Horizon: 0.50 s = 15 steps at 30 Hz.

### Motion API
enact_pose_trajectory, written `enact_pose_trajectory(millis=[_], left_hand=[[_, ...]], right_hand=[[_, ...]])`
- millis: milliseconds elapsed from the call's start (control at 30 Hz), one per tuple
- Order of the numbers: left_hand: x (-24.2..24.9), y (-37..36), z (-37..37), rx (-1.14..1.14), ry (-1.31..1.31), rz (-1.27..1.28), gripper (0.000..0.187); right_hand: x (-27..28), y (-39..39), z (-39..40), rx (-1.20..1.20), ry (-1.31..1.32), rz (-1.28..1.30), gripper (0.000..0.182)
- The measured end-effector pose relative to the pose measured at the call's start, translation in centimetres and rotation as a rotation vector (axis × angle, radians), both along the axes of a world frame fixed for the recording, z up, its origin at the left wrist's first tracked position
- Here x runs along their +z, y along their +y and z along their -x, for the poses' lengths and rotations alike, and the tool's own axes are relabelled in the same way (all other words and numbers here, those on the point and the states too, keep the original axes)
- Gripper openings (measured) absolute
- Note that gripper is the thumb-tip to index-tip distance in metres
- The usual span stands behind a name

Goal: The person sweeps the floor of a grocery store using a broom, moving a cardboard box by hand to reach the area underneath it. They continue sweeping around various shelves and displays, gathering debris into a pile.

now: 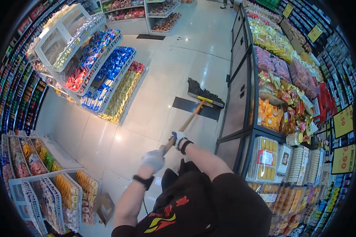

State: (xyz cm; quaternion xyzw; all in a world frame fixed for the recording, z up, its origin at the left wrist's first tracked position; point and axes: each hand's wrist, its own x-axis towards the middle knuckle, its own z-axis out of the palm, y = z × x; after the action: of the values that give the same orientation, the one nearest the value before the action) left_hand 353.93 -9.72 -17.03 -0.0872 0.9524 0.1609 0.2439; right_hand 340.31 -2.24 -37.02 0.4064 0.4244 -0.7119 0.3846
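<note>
Both my hands wear white gloves and are wrapped round the wooden handle of a push broom (191,118). My left hand (153,158) grips near the handle's upper end, close to my body. Further down the shaft, my right hand (179,139) is closed on it too. The broom's wide dark bristle head (205,94), with a yellow piece at the joint, rests on the tiled floor ahead of me. It lies partly beside a dark floor strip (196,109), near the base of the right-hand cabinet.
A tiered candy rack (120,85) stands at the left, with snack bins (63,193) nearer me. Along the right runs a dark-framed display cabinet (237,94) with packaged sweets. An open cardboard box (105,207) sits at lower left. Someone's feet (227,5) show far off.
</note>
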Motion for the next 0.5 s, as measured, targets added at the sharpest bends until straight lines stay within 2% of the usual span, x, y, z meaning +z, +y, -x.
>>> enact_pose_trajectory(millis=[67, 100, 200, 267, 300, 333, 367, 400, 433, 467, 500], left_hand=[[-3.8, 2.8, 1.8, -0.109, -0.091, 0.122, 0.046], [-2.9, 4.0, 1.7, -0.144, -0.113, 0.084, 0.046], [-0.9, 4.0, -1.5, -0.095, -0.113, 0.030, 0.044], [-1.8, 2.8, -5.1, -0.071, -0.119, 0.021, 0.045], [-1.5, 2.0, -6.4, -0.058, -0.113, 0.027, 0.045], [-1.0, 1.2, -8.4, -0.050, -0.181, 0.048, 0.046], [-0.8, 0.5, -11.0, -0.038, -0.265, 0.063, 0.047], [-0.8, -0.3, -13.8, -0.104, -0.168, 0.148, 0.047], [-0.6, -1.1, -17.1, -0.171, -0.088, 0.222, 0.047], [-0.7, -1.7, -20.4, -0.191, -0.052, 0.286, 0.046], [-0.2, -2.5, -23.8, -0.138, 0.108, 0.253, 0.045]], right_hand=[[-1.7, 2.3, 0.1, -0.044, -0.044, -0.056, 0.009], [-1.1, 3.3, -0.3, -0.075, -0.057, -0.092, 0.008], [-4.9, 4.5, -2.5, 0.231, 0.146, -0.128, 0.011], [-20.6, 3.7, -4.3, 0.608, 0.583, -0.484, 0.021], [-15.2, 2.5, -5.5, 0.987, 0.553, -0.835, 0.023], [-9.8, 1.7, -5.9, 1.001, 0.560, -0.823, 0.023], [-7.1, 1.8, -7.1, 1.106, 0.509, -0.700, 0.026], [-7.4, 2.2, -9.8, 1.216, 0.440, -0.569, 0.029], [-12.6, 1.7, -12.6, 1.482, 0.817, -0.830, 0.034], [-8.0, 1.7, -14.8, 1.819, 0.933, -0.826, 0.036], [-8.2, 0.7, -17.1, 2.026, 0.989, -0.843, 0.035]])
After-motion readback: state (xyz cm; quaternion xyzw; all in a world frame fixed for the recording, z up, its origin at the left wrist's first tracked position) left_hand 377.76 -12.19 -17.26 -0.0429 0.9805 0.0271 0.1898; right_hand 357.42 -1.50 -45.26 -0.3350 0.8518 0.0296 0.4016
